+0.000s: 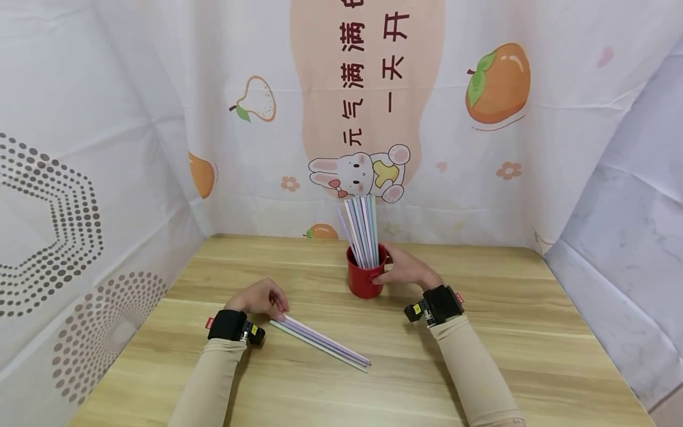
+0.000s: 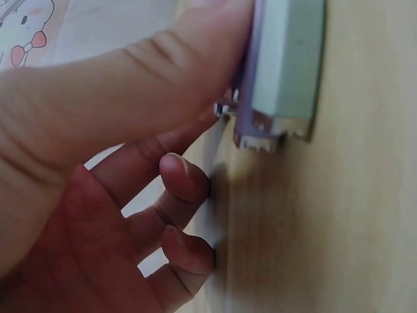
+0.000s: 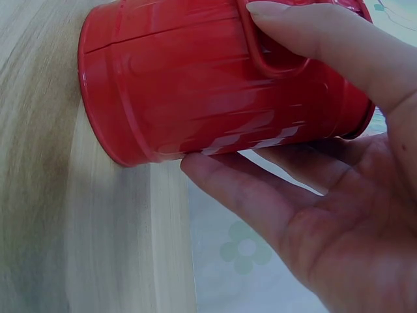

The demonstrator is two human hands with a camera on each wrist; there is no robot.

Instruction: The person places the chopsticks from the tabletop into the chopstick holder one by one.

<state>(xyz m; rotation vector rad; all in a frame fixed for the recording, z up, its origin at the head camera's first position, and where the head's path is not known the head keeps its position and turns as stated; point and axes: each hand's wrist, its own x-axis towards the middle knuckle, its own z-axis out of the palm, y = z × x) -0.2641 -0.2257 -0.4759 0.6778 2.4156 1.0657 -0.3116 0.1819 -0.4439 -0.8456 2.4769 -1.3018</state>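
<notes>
A red mug [image 1: 365, 276] stands mid-table with several pastel straws [image 1: 363, 228] upright in it. My right hand [image 1: 401, 267] grips the mug from its right side; in the right wrist view the thumb lies on the red mug's [image 3: 215, 85] handle and the fingers [image 3: 247, 195] wrap the far side. A small bundle of pastel straws [image 1: 320, 341] lies flat on the table in front. My left hand [image 1: 259, 298] pinches the near end of that bundle; in the left wrist view the thumb [image 2: 156, 78] presses on the straw ends [image 2: 277, 72].
The wooden table [image 1: 480, 356] is walled at the back and both sides by a white printed cloth [image 1: 160, 118] with fruit and a rabbit. Black wrist bands with cameras sit on both beige sleeves.
</notes>
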